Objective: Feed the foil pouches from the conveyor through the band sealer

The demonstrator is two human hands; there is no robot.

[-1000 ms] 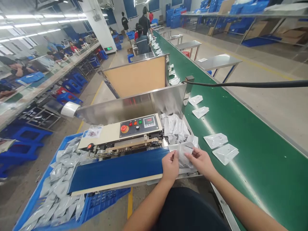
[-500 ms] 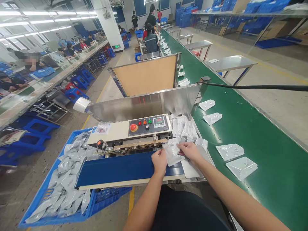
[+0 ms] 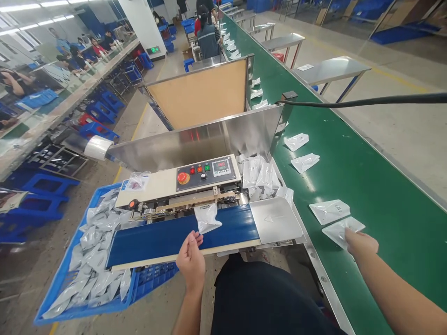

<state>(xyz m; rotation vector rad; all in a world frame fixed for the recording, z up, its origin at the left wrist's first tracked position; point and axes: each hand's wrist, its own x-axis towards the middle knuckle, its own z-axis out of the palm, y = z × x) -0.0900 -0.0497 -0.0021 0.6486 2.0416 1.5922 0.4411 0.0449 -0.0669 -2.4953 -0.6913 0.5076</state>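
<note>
This is a factory packing floor. A long green conveyor belt (image 3: 363, 153) carrying clear pouches (image 3: 328, 210) runs down the hall, with a band-sealing machine (image 3: 164, 182) and its button panel beside it. A blue crate (image 3: 150, 279) brims with sealed bags, and workers (image 3: 208, 39) sit along further lines among blue stools (image 3: 101, 111).

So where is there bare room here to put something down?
The steel plate between the blue belt and the green conveyor is bare. The blue belt is free left of the single pouch on it. The green conveyor is open beyond the loose pouches by the right hand. Crowded: the pile of pouches behind the plate, and the blue crate.
</note>
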